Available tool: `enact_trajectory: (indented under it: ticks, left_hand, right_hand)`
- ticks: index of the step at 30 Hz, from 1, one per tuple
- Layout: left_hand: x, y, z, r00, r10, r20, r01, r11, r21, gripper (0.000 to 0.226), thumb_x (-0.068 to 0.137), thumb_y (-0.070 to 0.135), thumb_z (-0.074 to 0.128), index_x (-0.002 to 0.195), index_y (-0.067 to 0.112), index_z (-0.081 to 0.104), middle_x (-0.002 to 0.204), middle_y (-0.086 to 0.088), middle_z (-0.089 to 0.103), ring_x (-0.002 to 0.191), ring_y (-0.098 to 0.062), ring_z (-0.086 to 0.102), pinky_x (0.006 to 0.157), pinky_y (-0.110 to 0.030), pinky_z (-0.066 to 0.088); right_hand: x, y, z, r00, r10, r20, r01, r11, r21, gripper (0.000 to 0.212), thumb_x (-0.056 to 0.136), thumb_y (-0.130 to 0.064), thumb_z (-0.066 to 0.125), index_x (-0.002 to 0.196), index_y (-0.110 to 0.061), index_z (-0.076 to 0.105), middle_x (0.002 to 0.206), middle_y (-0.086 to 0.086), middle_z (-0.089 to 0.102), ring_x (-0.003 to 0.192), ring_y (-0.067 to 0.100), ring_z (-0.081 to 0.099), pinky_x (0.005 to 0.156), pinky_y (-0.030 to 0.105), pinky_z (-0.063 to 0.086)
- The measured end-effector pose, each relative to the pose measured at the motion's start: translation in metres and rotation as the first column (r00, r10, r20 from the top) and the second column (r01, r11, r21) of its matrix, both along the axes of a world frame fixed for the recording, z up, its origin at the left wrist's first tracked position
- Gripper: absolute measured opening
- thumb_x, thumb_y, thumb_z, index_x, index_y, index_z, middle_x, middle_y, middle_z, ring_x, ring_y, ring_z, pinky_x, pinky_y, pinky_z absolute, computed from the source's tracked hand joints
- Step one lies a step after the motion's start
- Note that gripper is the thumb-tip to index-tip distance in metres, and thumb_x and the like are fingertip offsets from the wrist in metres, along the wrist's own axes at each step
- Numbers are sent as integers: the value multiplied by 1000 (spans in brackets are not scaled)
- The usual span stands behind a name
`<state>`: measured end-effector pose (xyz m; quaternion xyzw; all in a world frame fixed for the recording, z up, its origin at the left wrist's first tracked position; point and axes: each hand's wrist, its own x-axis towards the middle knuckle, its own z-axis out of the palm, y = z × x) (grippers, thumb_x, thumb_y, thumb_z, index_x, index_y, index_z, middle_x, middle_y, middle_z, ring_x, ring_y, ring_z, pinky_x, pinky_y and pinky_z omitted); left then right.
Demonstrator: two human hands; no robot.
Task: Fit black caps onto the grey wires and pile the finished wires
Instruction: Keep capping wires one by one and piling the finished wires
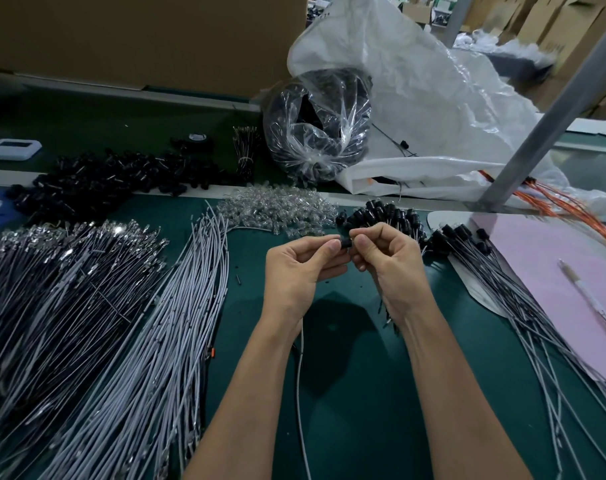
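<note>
head view: above the green table (pixel 346 393), the left hand (pixel 301 268) and right hand (pixel 388 268) both pinch one black cap (pixel 345 243) between their fingertips. a grey wire (pixel 299 375) trails down from under the left hand, seemingly gripped there. the capped wires (pixel 502 285) lie piled just to the right.

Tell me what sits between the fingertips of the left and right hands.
In the head view, a black cap, pinched from both sides by the left hand and the right hand.

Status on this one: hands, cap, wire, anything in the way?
Left hand and right hand both pinch the black cap. Grey wire trails down from left wrist. Nothing in the way.
</note>
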<state>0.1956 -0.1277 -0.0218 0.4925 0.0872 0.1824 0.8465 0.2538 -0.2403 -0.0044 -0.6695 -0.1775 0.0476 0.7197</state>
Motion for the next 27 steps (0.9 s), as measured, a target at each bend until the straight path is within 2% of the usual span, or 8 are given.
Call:
enact_trajectory:
  ticks: [6,8,13,17,22,27]
  left_hand:
    - [1,-2,1,998,53,23,-55,991,123,12,86,1,69,87,12,74,78,-4,76,76,-17,75,63,-20,55]
    - [2,-2,1,995,96,15,-97,986,138,10,87,4,69,88,12,75,80,-6,77,77,-18,75,64,-20,54]
    - [1,-2,1,995,95,-35,-94,995,29,8,88,7,67,92,7,74,82,-10,76,79,-21,75,65,-22,57]
    - [1,4,2,993,107,-50,-112,989,-95,9,88,6,66,94,4,73,84,-12,76,78,-22,75,65,-24,58]
    - [-1,0,4,998,57,-27,-59,995,-76,10,88,4,66,93,8,74,87,-12,76,82,-21,75,65,-22,57]
    - [0,2,4,998,57,-19,-58,995,-77,11,87,4,67,95,6,74,90,-13,76,85,-23,75,65,-22,57]
  right_hand:
    - [-3,1,0,993,-1,-115,11,996,88,18,93,5,54,82,-6,65,65,7,62,55,9,53,52,17,43]
    - [-4,3,1,991,-9,-131,21,996,91,17,93,5,54,83,-5,64,63,5,63,55,9,54,52,17,43]
    - [-5,5,3,996,-85,-13,85,996,-7,19,92,5,58,83,-9,66,61,-4,66,56,4,57,53,16,45]
    - [2,-7,5,971,-238,6,236,968,88,20,93,2,57,84,-13,65,64,-7,67,62,4,59,57,17,47]
    - [-5,6,2,989,-113,98,120,990,-68,21,92,4,59,85,-14,66,66,-5,66,63,2,61,60,16,49]
    - [-4,5,2,990,-106,94,114,990,-86,21,92,4,59,85,-15,65,71,1,66,63,3,60,61,17,49]
